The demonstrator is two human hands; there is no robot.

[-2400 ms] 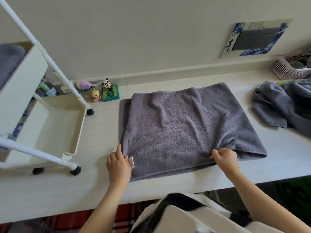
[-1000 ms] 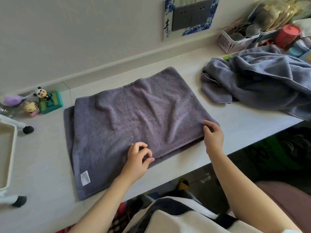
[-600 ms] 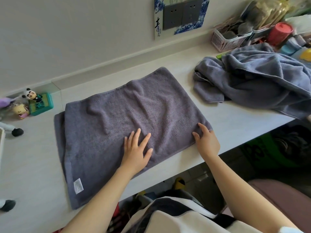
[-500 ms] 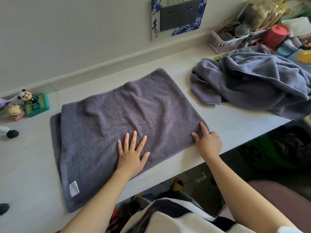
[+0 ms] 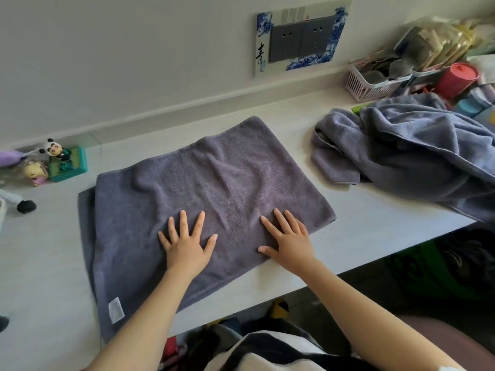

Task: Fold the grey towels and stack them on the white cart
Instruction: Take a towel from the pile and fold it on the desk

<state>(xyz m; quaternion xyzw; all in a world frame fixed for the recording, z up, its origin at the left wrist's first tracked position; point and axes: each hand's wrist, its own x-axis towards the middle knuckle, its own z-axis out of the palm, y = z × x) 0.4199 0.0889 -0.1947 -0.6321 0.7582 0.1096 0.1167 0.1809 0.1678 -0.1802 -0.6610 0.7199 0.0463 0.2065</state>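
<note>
Beneath both palms, a half-folded grey towel lies flat on a pale counter. The left hand and right hand rest on its near half side by side, fingers spread wide and gripping nothing, apparently pressing the layers down to smooth ridges that rise just beyond the fingertips. A lower layer peeks out along the edge left of the left hand, suggesting the fold is not quite square; a white label shows at the near corner on that side. Right of the right hand, well apart, a heap of unfolded grey towels waits. Of the white cart only a leg and black caster appear, far to the left of the left hand, so the stack itself cannot be judged. Small figurines sit against the wall beyond the left hand; a pink basket and a red cup crowd the far right corner, under a wall socket plate.
</note>
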